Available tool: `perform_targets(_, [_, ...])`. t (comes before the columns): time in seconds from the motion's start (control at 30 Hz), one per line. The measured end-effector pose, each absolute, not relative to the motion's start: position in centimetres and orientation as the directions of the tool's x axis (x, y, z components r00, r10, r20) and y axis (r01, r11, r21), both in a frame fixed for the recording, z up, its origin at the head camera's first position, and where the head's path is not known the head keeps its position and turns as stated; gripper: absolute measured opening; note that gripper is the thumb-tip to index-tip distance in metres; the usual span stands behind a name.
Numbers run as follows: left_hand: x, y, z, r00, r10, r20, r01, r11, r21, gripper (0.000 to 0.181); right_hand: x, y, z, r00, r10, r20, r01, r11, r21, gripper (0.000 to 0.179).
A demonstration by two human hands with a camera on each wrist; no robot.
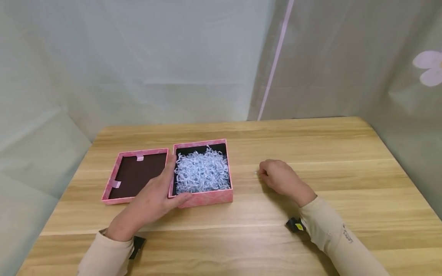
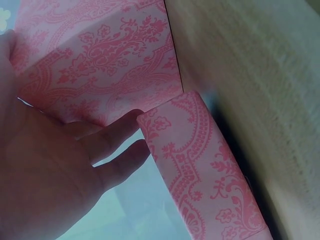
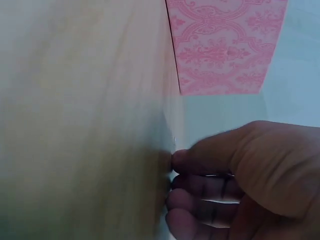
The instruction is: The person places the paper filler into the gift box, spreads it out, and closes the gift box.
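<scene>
A pink patterned box (image 1: 205, 198) stands without its lid, filled with pale blue-white shredded paper (image 1: 202, 170). My left hand (image 1: 152, 201) holds its near left corner, thumb along the front wall and fingers down the left side. In the left wrist view those fingers also reach the corner of the lid (image 2: 200, 165). To the right of the box, my right hand (image 1: 281, 180) has its fingers curled down at the tabletop. Thumb and forefinger pinch at a tiny pale shred (image 1: 256, 172), most of it hidden by the fingertips.
The lid (image 1: 141, 174) lies inside-up just left of the box, dark within, with two pale tabs. Both stand on a wood-grain table (image 1: 221, 237). Pale cloth (image 1: 172, 57) hangs behind the table and at its sides.
</scene>
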State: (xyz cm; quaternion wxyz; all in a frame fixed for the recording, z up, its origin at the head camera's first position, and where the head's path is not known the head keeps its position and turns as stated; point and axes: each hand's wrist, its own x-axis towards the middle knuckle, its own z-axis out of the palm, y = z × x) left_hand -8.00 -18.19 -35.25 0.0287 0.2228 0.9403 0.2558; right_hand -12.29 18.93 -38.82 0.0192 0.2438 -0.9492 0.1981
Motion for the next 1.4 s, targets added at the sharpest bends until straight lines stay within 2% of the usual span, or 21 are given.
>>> perform_targets(0.1, [-7.9, -18.3, -35.3, -0.903, 0.427, 0.047, 0.391, 0.772, 0.501, 0.115, -12.9, 18.7, -38.9, -0.879, -0.472, 0.070, -0.460, 0.799, -0.388, 0.024])
perform_targets(0.2, [-7.8, -18.3, -35.3, -0.905, 0.424, 0.043, 0.385, 0.770, 0.508, 0.115, -13.9, 19.2, -39.3, -0.880, -0.474, 0.027, -0.426, 0.764, -0.484, 0.017])
perform_targets(0.3, [-7.8, -18.2, -35.3, -0.904, 0.426, 0.049, 0.390, 0.769, 0.507, 0.115, -14.5, 20.2, -39.9, -0.888, -0.459, 0.031, -0.381, 0.696, -0.609, 0.012])
perform_targets(0.4, [-7.9, -18.2, -35.1, -0.903, 0.427, 0.046, 0.389, 0.767, 0.511, 0.115, -14.5, 20.6, -40.1, -0.895, -0.443, 0.061, -0.367, 0.650, -0.666, 0.012])
perform_targets(0.57, [-8.0, -18.3, -35.2, -0.904, 0.426, 0.044, 0.386, 0.766, 0.515, 0.115, -14.4, 19.8, -40.1, -0.894, -0.440, 0.080, -0.393, 0.689, -0.609, 0.012])
perform_targets(0.73, [-8.1, -18.3, -35.2, -0.904, 0.425, 0.043, 0.384, 0.765, 0.517, 0.115, -14.0, 19.2, -39.7, -0.913, -0.403, 0.064, -0.366, 0.740, -0.565, 0.013])
perform_targets(0.97, [-8.1, -18.0, -35.0, -0.909, 0.417, 0.021, 0.366, 0.771, 0.521, 0.116, -13.4, 18.8, -39.0, -0.887, -0.450, 0.106, -0.444, 0.763, -0.469, 0.010])
perform_targets(1.1, [-8.2, -18.0, -34.8, -0.907, 0.421, 0.015, 0.365, 0.769, 0.525, 0.116, -13.5, 18.5, -39.0, -0.886, -0.455, 0.091, -0.445, 0.779, -0.441, 0.012])
perform_targets(1.2, [-8.2, -18.0, -34.8, -0.910, 0.414, 0.011, 0.359, 0.775, 0.521, 0.116, -14.0, 18.6, -39.2, -0.889, -0.455, 0.058, -0.429, 0.779, -0.458, 0.012])
perform_targets(1.4, [-8.1, -18.1, -35.0, -0.916, 0.402, -0.005, 0.339, 0.780, 0.526, 0.117, -14.3, 19.4, -39.8, -0.909, -0.412, 0.062, -0.364, 0.712, -0.601, 0.009])
